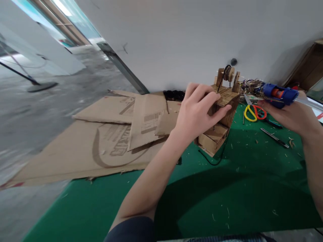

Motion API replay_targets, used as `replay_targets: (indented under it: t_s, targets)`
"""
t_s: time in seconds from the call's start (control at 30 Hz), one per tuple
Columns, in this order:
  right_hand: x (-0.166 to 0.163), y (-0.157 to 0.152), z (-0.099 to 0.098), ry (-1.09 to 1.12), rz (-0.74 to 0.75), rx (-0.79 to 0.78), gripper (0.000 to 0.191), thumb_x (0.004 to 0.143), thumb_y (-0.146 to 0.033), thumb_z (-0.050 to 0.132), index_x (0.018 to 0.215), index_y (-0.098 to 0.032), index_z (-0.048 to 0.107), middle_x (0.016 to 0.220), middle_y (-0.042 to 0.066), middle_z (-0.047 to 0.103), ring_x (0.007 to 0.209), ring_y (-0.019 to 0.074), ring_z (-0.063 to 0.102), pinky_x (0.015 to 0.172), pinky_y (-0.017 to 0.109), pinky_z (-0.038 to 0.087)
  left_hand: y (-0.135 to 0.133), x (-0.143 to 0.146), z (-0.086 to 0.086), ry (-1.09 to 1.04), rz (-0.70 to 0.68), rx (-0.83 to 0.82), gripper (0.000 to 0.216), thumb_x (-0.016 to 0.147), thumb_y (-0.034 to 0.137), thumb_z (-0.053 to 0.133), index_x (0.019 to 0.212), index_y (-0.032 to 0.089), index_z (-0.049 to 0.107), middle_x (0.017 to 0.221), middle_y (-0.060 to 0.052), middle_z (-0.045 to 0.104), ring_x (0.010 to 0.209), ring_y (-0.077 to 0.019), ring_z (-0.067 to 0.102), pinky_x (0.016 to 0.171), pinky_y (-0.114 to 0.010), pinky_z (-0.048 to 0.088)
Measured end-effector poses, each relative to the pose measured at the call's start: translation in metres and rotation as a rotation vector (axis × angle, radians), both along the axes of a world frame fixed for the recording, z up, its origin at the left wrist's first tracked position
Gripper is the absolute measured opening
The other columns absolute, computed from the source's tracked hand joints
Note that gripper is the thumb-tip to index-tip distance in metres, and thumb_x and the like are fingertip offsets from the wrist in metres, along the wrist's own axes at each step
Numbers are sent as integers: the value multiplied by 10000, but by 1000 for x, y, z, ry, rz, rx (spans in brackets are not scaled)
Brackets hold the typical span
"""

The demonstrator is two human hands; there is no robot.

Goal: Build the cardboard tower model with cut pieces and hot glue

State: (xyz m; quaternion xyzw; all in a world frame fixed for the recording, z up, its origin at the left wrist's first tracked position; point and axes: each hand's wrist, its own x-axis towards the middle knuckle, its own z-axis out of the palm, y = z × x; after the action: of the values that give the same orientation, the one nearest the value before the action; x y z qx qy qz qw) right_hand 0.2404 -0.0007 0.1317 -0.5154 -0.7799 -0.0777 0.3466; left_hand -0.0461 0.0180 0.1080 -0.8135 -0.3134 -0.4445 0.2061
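My left hand [199, 112] grips the side of a small cardboard model [220, 117] that stands on the green mat [227, 188]. The model has a spool wound with dark cord [228, 72] on top, and a black cord trails from its base. My right hand [290, 116] is closed around a blue and orange glue gun [279, 94], held in the air to the right of the model with its nozzle pointing left toward it.
Flattened cardboard sheets [106, 134] lie on the floor to the left, overlapping the mat's edge. Yellow and red scissors [254, 112], a craft knife [275, 137] and scattered scraps lie on the mat behind my right hand. A white wall stands behind.
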Motion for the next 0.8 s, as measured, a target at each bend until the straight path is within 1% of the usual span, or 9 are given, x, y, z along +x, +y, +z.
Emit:
replay_targets:
  t_s: [0.13,0.3,0.43,0.53,0.7,0.8]
  targets:
    - [-3,0,0,9,20,39,421,928,-591,578,745,-219,650,575,-16,590,509,134,511,541,287,304,-1,1,-1,9,26,21,207,954,407,668,984,227,571,1035,-63,667,981,-247,643,959,-485,518]
    - [-6,0,0,70,-15,38,443,916,-615,599,712,-222,590,589,-8,576,534,149,529,549,293,343,-3,6,-1,-10,24,88,218,947,412,676,950,226,562,991,-52,658,930,-231,634,909,-463,535]
    - [-8,-3,3,65,-47,44,406,928,-580,603,741,-219,601,629,8,611,567,163,567,581,305,360,-5,9,-1,-24,18,56,224,939,416,686,934,230,561,994,-58,661,951,-244,634,914,-481,535]
    - [-8,-2,4,68,-43,52,393,927,-576,594,767,-219,626,638,13,623,572,171,574,589,310,368,-5,9,-1,-23,26,39,220,934,414,690,931,232,566,991,-58,664,934,-241,633,912,-486,533]
    - [-7,0,4,64,-29,27,430,906,-601,587,709,-219,607,603,11,602,559,171,563,564,306,362,-5,8,-1,-34,-10,-16,207,927,398,698,935,235,570,1009,-64,668,953,-248,629,949,-504,515]
    - [-7,-1,3,67,-41,44,418,917,-594,595,737,-219,636,609,9,604,563,166,558,573,305,371,-5,8,-1,-25,6,-23,202,930,399,689,935,236,572,1010,-63,671,945,-247,628,942,-506,512]
